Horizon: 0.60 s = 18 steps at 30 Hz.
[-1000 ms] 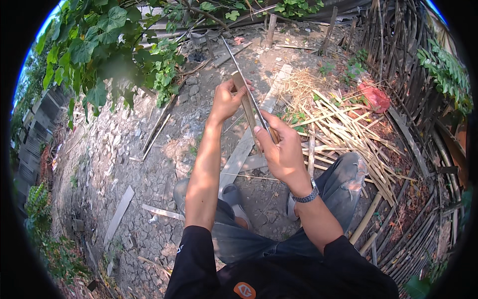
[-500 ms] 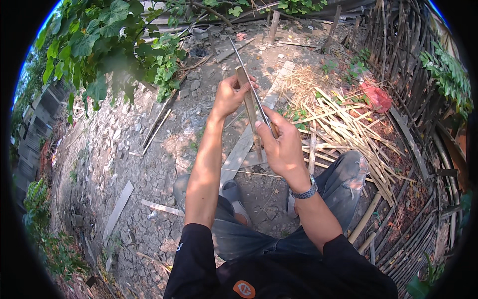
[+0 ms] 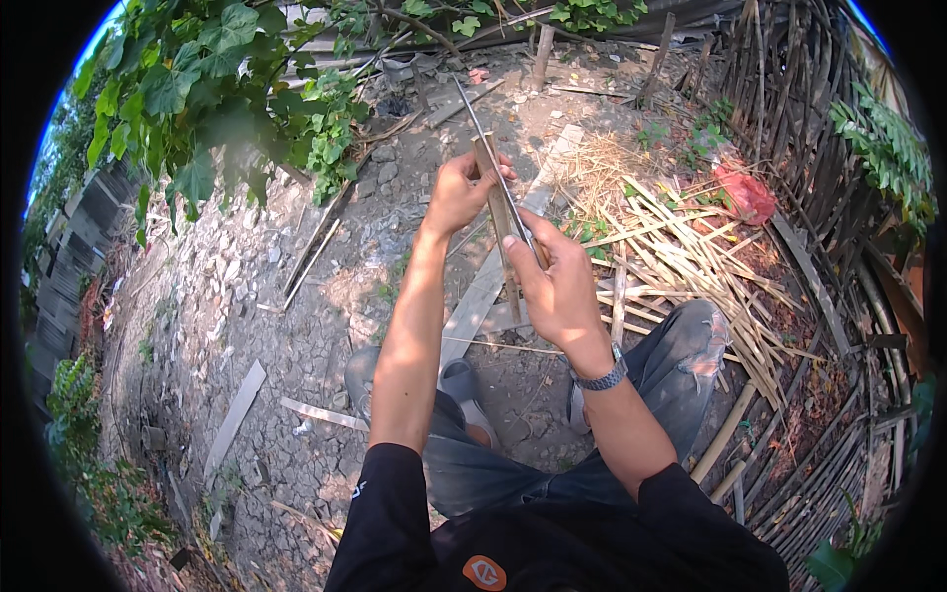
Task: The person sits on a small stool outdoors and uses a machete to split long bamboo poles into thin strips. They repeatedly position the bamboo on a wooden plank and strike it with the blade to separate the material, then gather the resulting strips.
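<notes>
My left hand (image 3: 460, 195) is closed around the upper part of a flat strip of wood or bamboo (image 3: 500, 212), held up in front of me. A long thin-bladed knife (image 3: 473, 116) lies along the strip's right side, its tip pointing away and slightly left. My right hand (image 3: 558, 286) wraps the knife's wooden handle, which is mostly hidden, with the thumb against the strip. Blade and strip look to be touching near my left fingers, though the exact contact is hard to see.
Split bamboo strips (image 3: 681, 266) lie heaped on the right, beside pale shavings (image 3: 602, 163) and a red bag (image 3: 745, 190). A long plank (image 3: 472, 306) runs along the ground beyond my feet. Leafy vines (image 3: 212, 89) hang at the upper left; a stick fence (image 3: 789, 89) stands at right.
The upper end of the strip has shifted slightly right, and its face looks turned a little. Both hands keep their holds and have barely moved.
</notes>
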Tool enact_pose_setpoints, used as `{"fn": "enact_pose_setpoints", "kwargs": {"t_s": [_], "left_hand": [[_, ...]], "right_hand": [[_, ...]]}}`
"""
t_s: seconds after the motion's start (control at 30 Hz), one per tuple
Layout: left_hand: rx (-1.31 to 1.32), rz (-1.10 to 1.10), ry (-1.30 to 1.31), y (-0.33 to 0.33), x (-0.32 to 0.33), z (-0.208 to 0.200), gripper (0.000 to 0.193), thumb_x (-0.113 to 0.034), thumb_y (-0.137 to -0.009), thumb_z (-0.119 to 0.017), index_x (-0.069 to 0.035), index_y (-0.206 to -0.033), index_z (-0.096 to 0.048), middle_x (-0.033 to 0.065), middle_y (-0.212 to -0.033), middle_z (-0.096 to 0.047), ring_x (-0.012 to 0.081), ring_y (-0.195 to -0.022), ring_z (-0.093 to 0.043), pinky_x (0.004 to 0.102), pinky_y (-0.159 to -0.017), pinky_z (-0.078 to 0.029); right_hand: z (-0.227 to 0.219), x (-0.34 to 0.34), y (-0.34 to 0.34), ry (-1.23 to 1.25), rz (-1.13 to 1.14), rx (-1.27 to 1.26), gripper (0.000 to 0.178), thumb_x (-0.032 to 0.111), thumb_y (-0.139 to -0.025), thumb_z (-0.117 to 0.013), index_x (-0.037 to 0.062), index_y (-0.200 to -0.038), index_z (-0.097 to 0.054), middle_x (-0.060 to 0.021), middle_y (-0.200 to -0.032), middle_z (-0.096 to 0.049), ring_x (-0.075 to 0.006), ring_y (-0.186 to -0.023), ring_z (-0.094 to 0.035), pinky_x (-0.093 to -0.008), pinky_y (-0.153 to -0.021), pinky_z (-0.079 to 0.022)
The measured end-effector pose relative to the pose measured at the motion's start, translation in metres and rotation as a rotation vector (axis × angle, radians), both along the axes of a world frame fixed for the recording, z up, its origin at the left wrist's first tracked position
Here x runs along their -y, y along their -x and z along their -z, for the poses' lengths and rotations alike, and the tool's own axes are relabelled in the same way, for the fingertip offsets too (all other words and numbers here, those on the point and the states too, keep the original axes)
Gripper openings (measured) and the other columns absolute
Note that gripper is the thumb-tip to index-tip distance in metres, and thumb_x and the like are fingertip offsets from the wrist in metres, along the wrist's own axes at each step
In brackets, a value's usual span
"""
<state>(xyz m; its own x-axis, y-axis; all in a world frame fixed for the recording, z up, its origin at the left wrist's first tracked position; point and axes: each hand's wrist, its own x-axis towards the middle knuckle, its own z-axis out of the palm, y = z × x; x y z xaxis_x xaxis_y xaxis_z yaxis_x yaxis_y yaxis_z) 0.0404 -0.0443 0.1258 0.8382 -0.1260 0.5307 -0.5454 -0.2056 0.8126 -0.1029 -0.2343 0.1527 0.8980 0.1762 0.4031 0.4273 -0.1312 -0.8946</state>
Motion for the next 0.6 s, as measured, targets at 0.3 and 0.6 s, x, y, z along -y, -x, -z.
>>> {"fn": "enact_pose_setpoints", "kwargs": {"t_s": [0.3, 0.6], "left_hand": [[-0.013, 0.013, -0.002, 0.0038, 0.0021, -0.0024, 0.025, -0.018, -0.099, -0.068, 0.003, -0.113, -0.066, 0.0109, -0.097, -0.075, 0.0165, -0.092, -0.071, 0.0331, -0.082, -0.058], [-0.042, 0.038, -0.013, 0.0058, 0.0033, -0.0037, 0.025, -0.019, -0.099, -0.067, 0.002, -0.112, -0.067, 0.0110, -0.098, -0.075, 0.0166, -0.093, -0.071, 0.0336, -0.082, -0.058]], "right_hand": [[0.0020, -0.0032, -0.0053, -0.037, 0.024, 0.052, 0.045, 0.021, -0.096, -0.062, -0.0004, -0.136, -0.059, -0.0243, -0.079, -0.067, -0.0310, -0.065, -0.067, -0.0401, -0.067, -0.051], [0.0026, -0.0041, -0.0039, -0.019, 0.025, 0.002, 0.045, 0.021, -0.096, -0.062, -0.0014, -0.135, -0.059, -0.0217, -0.073, -0.064, -0.0282, -0.063, -0.065, -0.0392, -0.065, -0.050]]}}
